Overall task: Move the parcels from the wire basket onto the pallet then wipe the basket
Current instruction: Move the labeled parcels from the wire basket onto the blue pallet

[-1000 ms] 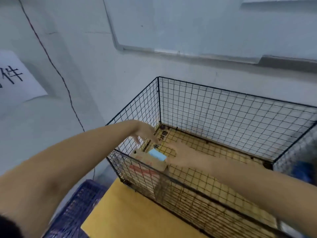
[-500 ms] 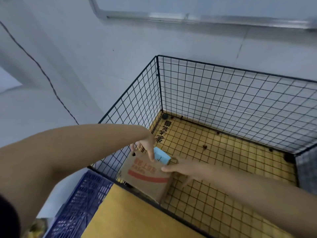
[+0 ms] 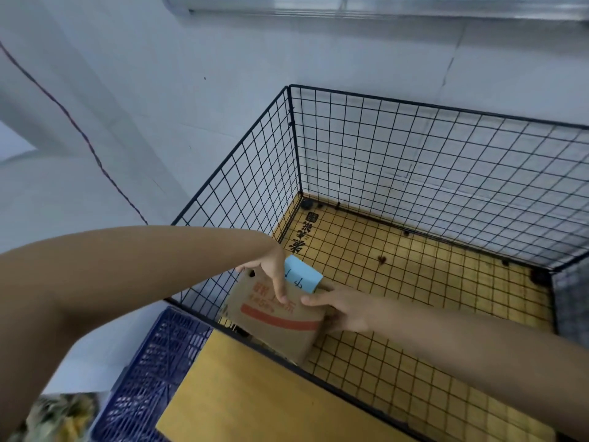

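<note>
Brown red-striped cardboard parcel (image 3: 277, 317): long axis 10-to-4 o'clock. Left hand (image 3: 271, 272) fingers grip its 11 o'clock end. Right hand (image 3: 341, 309) fingers grip its 3 o'clock end.

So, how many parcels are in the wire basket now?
1 for certain: a cardboard box in the basket, near left corner, held by left hand and right hand. The blue thing behind it may be a second parcel or a label.

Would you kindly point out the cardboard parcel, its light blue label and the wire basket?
cardboard parcel (image 3: 274, 325): head view, printed top face by the red stripe.
light blue label (image 3: 302, 275): head view, middle of its face.
wire basket (image 3: 414, 154): head view, back mesh wall.
</note>
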{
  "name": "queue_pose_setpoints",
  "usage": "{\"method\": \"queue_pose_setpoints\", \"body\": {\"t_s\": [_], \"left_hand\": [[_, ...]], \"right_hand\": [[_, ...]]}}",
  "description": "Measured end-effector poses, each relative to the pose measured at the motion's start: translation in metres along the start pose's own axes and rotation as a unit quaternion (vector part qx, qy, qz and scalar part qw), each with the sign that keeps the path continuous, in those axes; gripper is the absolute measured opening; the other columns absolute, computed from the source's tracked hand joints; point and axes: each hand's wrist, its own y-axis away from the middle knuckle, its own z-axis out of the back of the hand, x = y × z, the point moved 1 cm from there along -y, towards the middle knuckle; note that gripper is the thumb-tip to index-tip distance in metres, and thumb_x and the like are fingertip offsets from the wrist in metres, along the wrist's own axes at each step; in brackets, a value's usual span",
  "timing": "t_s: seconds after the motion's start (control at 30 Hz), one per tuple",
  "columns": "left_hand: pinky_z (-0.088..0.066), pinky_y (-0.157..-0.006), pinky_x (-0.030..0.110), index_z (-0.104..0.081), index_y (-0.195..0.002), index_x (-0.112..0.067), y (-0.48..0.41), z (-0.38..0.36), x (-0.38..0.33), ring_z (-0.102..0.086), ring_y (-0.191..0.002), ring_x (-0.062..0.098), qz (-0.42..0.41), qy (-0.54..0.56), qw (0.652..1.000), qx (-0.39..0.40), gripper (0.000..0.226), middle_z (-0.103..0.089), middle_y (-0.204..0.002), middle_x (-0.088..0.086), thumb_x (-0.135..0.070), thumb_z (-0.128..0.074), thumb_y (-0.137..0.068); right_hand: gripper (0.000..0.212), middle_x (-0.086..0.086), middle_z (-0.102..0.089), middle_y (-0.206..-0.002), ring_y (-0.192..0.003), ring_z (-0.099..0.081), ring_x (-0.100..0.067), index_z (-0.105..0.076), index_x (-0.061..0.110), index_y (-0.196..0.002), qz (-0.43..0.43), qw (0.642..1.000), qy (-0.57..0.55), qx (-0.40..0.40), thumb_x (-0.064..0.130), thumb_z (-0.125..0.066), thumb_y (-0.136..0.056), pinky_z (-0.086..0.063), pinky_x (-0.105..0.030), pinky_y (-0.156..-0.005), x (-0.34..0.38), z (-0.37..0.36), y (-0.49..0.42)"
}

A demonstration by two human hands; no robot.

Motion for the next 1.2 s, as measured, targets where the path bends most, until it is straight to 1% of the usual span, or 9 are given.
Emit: {"method": "queue_pose_setpoints", "body": {"t_s": [0.23,0.37,0.5,0.63,0.77,0.87,1.0,1.1,1.2], "left_hand": [[-0.039,-0.104,0.051,-0.02,-0.146,-0.009,0.045,0.004,0.009,-0.043,-0.127,0.036,-0.086,0.124,0.983,-0.109,0.087,-0.041,-0.141,0.015,-0.014,-0.073,-0.076],[-0.05,-0.093,0.043,-0.01,-0.147,-0.007,0.057,0.003,0.021,-0.052,-0.117,0.033,-0.124,0.165,0.957,-0.205,0.1,-0.043,-0.139,0.015,-0.01,-0.076,-0.072],[-0.041,-0.103,0.045,-0.009,-0.149,-0.01,0.074,0.003,0.029,-0.048,-0.123,0.033,-0.17,0.186,0.919,-0.302,0.108,-0.042,-0.14,0.016,-0.004,-0.079,-0.067],[-0.046,-0.097,0.051,-0.026,-0.145,-0.026,0.092,0.005,0.033,-0.052,-0.117,0.034,-0.223,0.219,0.878,-0.363,0.106,-0.051,-0.128,0.012,-0.003,-0.081,-0.057],[-0.051,-0.09,0.049,-0.041,-0.134,-0.029,0.107,0.008,0.034,-0.053,-0.111,0.029,-0.251,0.234,0.823,-0.453,0.094,-0.053,-0.118,0.006,-0.019,-0.083,-0.051],[-0.048,-0.094,0.042,-0.046,-0.129,-0.021,0.133,0.012,0.03,-0.051,-0.111,0.026,-0.297,0.273,0.766,-0.501,0.08,-0.051,-0.118,0.006,-0.01,-0.082,-0.059],[-0.043,-0.101,0.043,-0.051,-0.108,-0.035,0.17,0.014,0.024,-0.042,-0.12,0.025,-0.384,0.33,0.674,-0.538,0.064,-0.039,-0.121,0.003,-0.015,-0.085,-0.057],[-0.04,-0.105,0.041,-0.049,-0.106,-0.042,0.195,0.015,0.015,-0.038,-0.125,0.021,-0.427,0.35,0.602,-0.576,0.063,-0.036,-0.125,0.002,-0.04,-0.078,-0.05],[-0.034,-0.109,0.031,-0.048,-0.114,-0.033,0.225,0.018,0.004,-0.035,-0.126,0.02,-0.435,0.34,0.566,-0.612,0.066,-0.034,-0.133,0.009,-0.029,-0.084,-0.058]], "right_hand": [[0.082,-0.013,-0.052,-0.123,-0.11,-0.052,-0.032,-0.036,0.025,-0.138,0.07,0.994,-0.06,-0.063,0.007,-0.074,-0.067,-0.05,-0.044,-0.083,0.02,0.005,0.017],[0.077,-0.014,-0.045,-0.131,-0.111,-0.051,-0.03,-0.034,0.023,-0.14,0.124,0.988,-0.073,-0.058,0.003,-0.069,-0.074,-0.054,-0.039,-0.079,0.041,0.009,0.041],[0.081,-0.009,-0.043,-0.134,-0.112,-0.051,-0.025,-0.035,0.022,-0.139,0.181,0.982,-0.019,-0.053,0.014,-0.072,-0.067,-0.05,-0.033,-0.078,0.057,0.006,0.064],[0.041,-0.013,-0.05,-0.126,-0.107,-0.052,-0.026,-0.058,0.02,-0.112,0.235,0.966,-0.057,-0.091,0.05,-0.05,-0.085,-0.049,-0.033,-0.075,0.077,0.003,0.087],[0.029,-0.009,-0.049,-0.114,-0.097,-0.052,-0.023,-0.061,0.021,-0.1,0.32,0.934,-0.041,-0.153,0.043,-0.042,-0.093,-0.047,-0.034,-0.08,0.099,0.0,0.118],[0.018,-0.001,-0.056,-0.098,-0.093,-0.052,-0.019,-0.061,0.019,-0.095,0.403,0.894,0.045,-0.188,0.027,-0.046,-0.093,-0.043,-0.036,-0.087,0.116,-0.01,0.147],[0.022,-0.002,-0.061,-0.112,-0.106,-0.053,-0.015,-0.066,0.017,-0.105,0.533,0.787,0.172,-0.257,0.025,-0.054,-0.088,-0.042,-0.03,-0.092,0.142,-0.022,0.188],[0.02,-0.003,-0.042,-0.13,-0.123,-0.036,-0.011,-0.063,0.03,-0.103,0.581,0.71,0.225,-0.328,0.021,-0.062,-0.085,-0.029,-0.02,-0.099,0.157,-0.03,0.222],[0.027,0.002,-0.025,-0.141,-0.134,-0.026,-0.016,-0.061,0.035,-0.099,0.602,0.651,0.28,-0.368,0.016,-0.067,-0.081,-0.033,-0.036,-0.109,0.16,-0.034,0.245]]}}
